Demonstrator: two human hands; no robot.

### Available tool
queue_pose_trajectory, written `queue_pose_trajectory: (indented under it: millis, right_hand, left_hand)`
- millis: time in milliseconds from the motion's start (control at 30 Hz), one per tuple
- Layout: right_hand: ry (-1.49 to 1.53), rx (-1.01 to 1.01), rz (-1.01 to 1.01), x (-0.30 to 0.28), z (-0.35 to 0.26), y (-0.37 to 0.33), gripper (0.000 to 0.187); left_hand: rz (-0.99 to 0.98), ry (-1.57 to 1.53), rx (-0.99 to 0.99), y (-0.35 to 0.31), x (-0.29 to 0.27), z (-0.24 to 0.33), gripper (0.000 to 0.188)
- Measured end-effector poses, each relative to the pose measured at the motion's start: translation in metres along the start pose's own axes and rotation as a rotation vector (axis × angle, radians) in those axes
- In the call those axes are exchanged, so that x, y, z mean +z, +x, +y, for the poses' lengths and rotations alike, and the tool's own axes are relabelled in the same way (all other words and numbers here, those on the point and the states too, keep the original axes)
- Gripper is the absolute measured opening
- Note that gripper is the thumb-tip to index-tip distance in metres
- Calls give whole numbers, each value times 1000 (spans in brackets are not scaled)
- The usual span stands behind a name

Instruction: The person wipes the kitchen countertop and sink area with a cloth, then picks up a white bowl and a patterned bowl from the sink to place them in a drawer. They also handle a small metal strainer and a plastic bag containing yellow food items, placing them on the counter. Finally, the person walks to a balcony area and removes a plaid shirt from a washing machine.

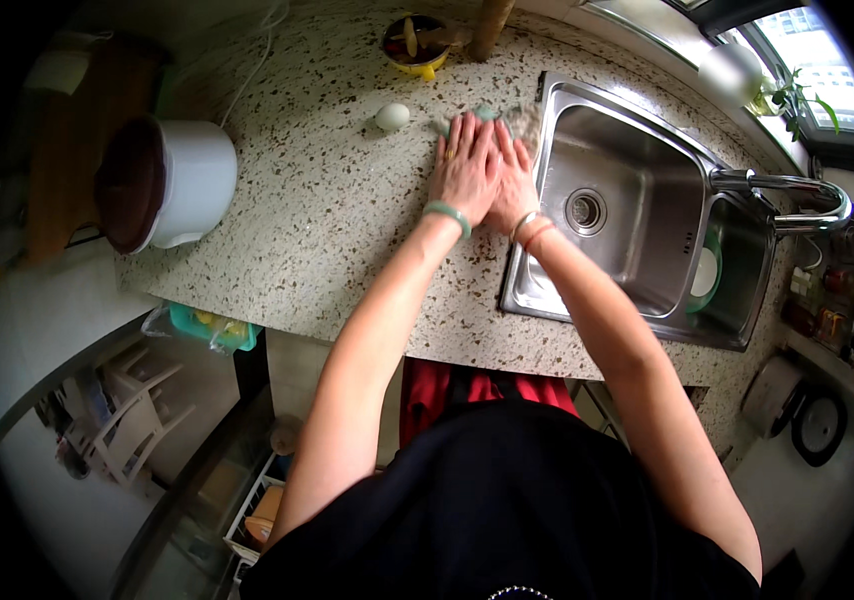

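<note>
Both of my hands lie close together on the speckled stone counter, just left of the sink. With its fingers stretched forward, my left hand rests flat on a crumpled cloth, greenish and beige. Pressed against its right side is my right hand, also laid flat; part of it is hidden beneath the left. A pale egg sits on the counter to the left of the cloth, apart from both hands.
A steel sink with a chrome faucet stands at right; a green-rimmed dish is in its smaller basin. A white rice cooker stands left. Farther back is a yellow pot holding utensils. A green container hangs below the counter's edge.
</note>
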State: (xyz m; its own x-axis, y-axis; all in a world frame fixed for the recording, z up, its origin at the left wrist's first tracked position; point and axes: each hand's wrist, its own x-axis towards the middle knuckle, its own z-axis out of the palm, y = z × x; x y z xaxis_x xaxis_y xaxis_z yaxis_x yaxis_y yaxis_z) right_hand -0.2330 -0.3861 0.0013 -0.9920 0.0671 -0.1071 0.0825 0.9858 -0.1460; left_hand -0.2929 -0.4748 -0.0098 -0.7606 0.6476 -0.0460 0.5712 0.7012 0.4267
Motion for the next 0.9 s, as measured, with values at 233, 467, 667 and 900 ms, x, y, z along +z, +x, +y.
queue_pose_trajectory:
  millis: [233, 467, 667, 900]
  right_hand:
    - [110, -146, -93, 11, -104, -72, 74]
    - [319, -473, -15, 33, -203, -39, 63]
    - [274, -667, -104, 42, -268, -29, 61]
    - [250, -748, -111, 45, -231, -91, 53]
  left_hand:
    - [5, -41, -76, -145, -30, -40, 57]
    - [177, 24, -327, -218, -61, -128, 58]
    - [214, 16, -523, -273, -80, -172, 59]
    - [232, -38, -549, -309, -49, -101, 61]
